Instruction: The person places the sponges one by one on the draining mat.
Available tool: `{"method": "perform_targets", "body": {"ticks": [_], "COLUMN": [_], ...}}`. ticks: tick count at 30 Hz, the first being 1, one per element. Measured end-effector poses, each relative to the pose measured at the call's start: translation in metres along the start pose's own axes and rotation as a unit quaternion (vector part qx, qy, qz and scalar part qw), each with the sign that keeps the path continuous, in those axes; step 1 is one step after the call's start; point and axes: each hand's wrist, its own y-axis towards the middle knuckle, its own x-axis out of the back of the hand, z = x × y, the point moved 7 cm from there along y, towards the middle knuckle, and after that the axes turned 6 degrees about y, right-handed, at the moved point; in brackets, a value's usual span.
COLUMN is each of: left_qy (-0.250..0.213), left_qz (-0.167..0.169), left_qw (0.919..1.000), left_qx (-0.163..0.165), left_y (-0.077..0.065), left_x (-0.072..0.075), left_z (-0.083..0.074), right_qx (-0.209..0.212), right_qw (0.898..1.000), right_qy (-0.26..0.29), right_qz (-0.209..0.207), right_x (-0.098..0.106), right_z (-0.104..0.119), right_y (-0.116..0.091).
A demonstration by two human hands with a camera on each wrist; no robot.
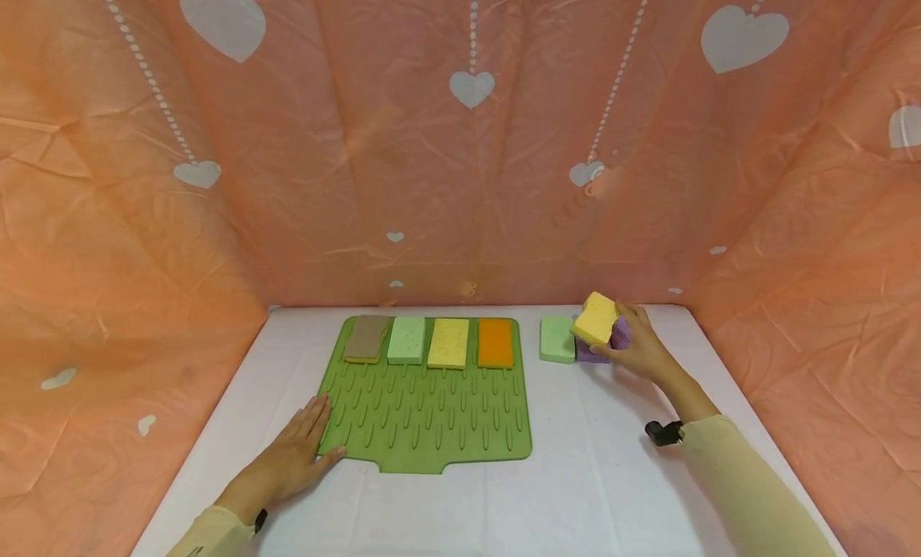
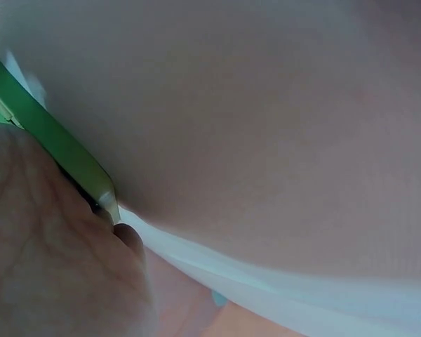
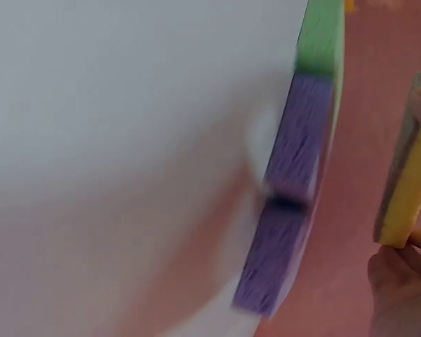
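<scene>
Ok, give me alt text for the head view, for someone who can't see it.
Right hand holding a raised yellow sponge that partly hides purple sponges, beside a light green sponge on a white table. Left hand touches the left edge of a green mat; four sponges line its far end: brown, light green, yellow, orange.

8 sponges (image 1: 448,344) total — 4 across frame centre, 4 right of centre. By colour: 2 yellow sponges (image 1: 597,319), 2 pale green sponges (image 1: 557,337), 2 purple sponges (image 1: 590,356), 1 orange sponge (image 1: 495,343), 1 brown sponge (image 1: 366,338). Also 1 green mat (image 1: 425,429), lower centre — 1 worktop (image 1: 561,493).
</scene>
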Motion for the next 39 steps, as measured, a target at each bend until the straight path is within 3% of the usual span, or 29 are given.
{"method": "perform_targets", "body": {"ticks": [10, 14, 25, 39], "left_qy": [-0.005, -0.003, -0.009, -0.007], "left_qz": [0.007, 0.005, 0.008, 0.001], "left_qw": [1.0, 1.0, 0.9999, 1.0], "left_qx": [-0.001, -0.004, -0.002, -0.006], "left_y": [0.0, 0.001, -0.002, 0.0], "left_x": [-0.002, -0.002, -0.005, -0.002], "left_z": [0.0, 0.001, 0.001, 0.004], "right_qx": [0.069, 0.094, 0.114, 0.13], "right_qw": [0.998, 0.995, 0.99, 0.982], "right_qy": [-0.01, 0.015, 0.02, 0.016], "right_qz": [0.002, 0.012, 0.077, 0.138], "right_x": [-0.044, -0.065, -0.122, -0.172], "right_z": [0.046, 0.062, 0.098, 0.145], "right_y": [-0.002, -0.002, 0.001, 0.0]}}
